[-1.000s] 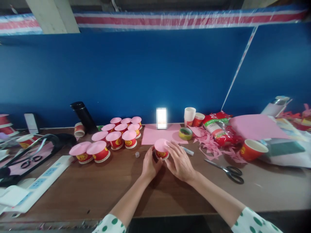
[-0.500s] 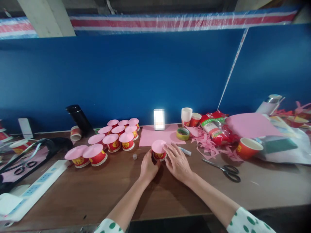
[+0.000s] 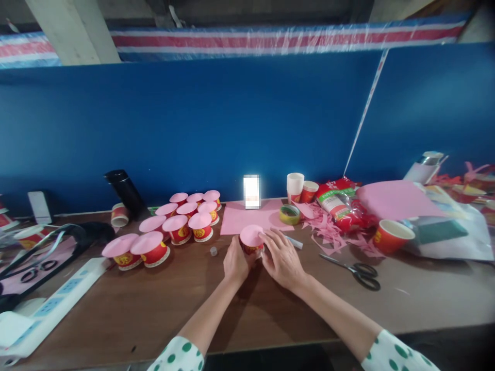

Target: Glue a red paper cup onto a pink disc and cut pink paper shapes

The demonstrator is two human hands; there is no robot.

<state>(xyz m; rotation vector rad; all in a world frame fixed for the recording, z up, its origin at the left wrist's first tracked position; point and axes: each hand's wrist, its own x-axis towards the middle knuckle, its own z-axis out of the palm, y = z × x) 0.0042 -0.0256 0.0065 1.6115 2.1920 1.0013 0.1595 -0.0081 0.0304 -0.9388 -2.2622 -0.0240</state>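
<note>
In front of me stands a red paper cup [image 3: 253, 250], upside down, with a round pink paper disc [image 3: 251, 235] on top. My left hand [image 3: 236, 262] is wrapped round the cup's left side. The fingers of my right hand [image 3: 282, 260] rest at the disc's right edge and against the cup; fingertips look stretched, not gripping. A white glue tube [image 3: 294, 242] lies just beyond my right hand, and a small clear cap [image 3: 213, 251] sits to the left. Further left stand several red cups [image 3: 179, 230] topped with the same pink discs.
Scissors [image 3: 358, 270] lie on the right beside a red paper cup [image 3: 392, 236] and pink paper scraps [image 3: 327, 226]. A tape roll [image 3: 290, 214] and a lit phone [image 3: 252, 191] stand behind. At left are a black bottle [image 3: 126, 193] and a power strip [image 3: 58, 306].
Both hands stay at the cup. My left hand's fingers have shifted slightly around its side; the view has moved a little.
</note>
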